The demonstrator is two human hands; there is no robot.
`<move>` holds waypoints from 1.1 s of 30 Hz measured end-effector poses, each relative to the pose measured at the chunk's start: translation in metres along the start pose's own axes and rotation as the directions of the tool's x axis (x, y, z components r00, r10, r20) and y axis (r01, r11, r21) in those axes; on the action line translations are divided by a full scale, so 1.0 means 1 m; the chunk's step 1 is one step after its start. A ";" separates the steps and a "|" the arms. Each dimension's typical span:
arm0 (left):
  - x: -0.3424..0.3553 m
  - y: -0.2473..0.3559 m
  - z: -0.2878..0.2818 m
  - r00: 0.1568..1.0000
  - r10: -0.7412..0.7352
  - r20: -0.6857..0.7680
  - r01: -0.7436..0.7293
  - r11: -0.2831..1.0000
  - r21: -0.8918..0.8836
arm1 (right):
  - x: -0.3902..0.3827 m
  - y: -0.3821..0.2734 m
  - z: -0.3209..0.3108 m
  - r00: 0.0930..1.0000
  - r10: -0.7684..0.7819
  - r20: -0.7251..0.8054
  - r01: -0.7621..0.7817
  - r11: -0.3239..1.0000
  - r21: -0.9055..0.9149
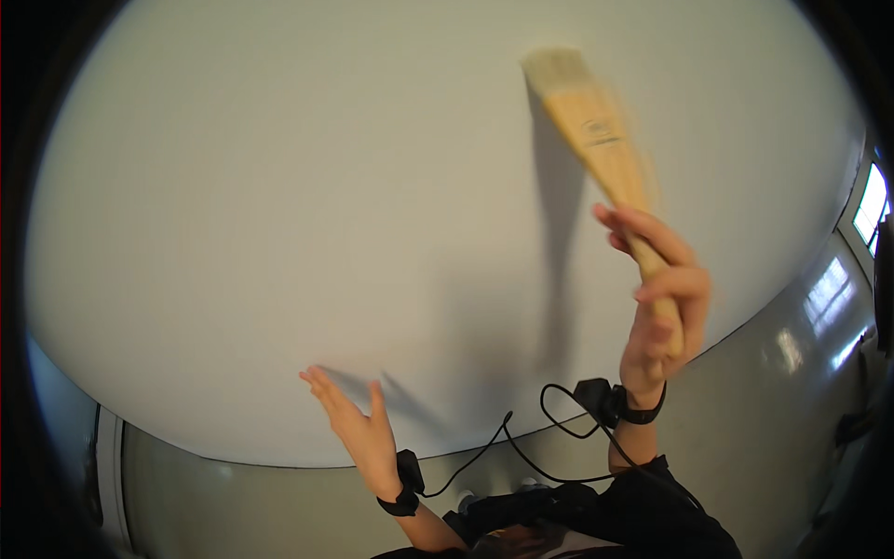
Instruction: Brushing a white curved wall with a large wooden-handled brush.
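My right hand [666,289] is wrapped round the wooden handle of a wide flat brush [596,130], raised at the right with its pale bristles pointing up and to the left. The bristle end is slightly blurred and meets the top of its shadow on a large white surface [307,186]; I cannot tell how firmly it touches. Lower down on the left, my left hand [352,419] is open, thumb apart and fingers stretched out. It holds nothing and lies against or just over the surface near its lower edge.
Each wrist wears a black strap with a small box, joined by a loose black cable [549,478]. Below the white surface's curved edge is a shiny greenish-grey floor [754,410]. A bright window [872,207] stands at the far right, and a pale door frame [110,475] at the lower left.
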State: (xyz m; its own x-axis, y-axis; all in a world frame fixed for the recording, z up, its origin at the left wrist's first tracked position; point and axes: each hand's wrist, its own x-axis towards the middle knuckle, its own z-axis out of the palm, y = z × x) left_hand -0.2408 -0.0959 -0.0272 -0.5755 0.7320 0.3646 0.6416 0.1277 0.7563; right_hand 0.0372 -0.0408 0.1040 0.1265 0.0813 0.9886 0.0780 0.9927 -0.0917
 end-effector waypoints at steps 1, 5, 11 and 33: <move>0.000 -0.004 0.008 1.000 0.007 0.001 -0.007 1.000 -0.009 | -0.004 0.000 -0.001 1.000 0.007 0.021 -0.005 0.996 -0.091; 0.005 -0.012 0.031 0.986 0.138 -0.092 -0.141 0.990 -0.027 | -0.032 -0.018 0.000 0.997 0.068 0.034 -0.058 0.971 -0.231; 0.008 -0.016 0.039 0.978 0.172 -0.117 -0.171 0.985 0.019 | -0.085 -0.047 -0.013 0.971 0.232 0.055 -0.208 0.937 -0.279; 0.008 -0.012 0.030 0.965 0.235 -0.116 -0.232 0.972 0.043 | -0.157 -0.047 -0.021 0.759 0.609 0.229 -0.405 0.717 -0.567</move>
State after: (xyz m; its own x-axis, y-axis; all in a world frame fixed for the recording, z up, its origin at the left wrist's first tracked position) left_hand -0.2379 -0.0712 -0.0491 -0.4629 0.6591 0.5927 0.7787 -0.0171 0.6272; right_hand 0.0346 -0.1018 -0.0499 -0.0833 0.6871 0.7218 0.5657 0.6289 -0.5333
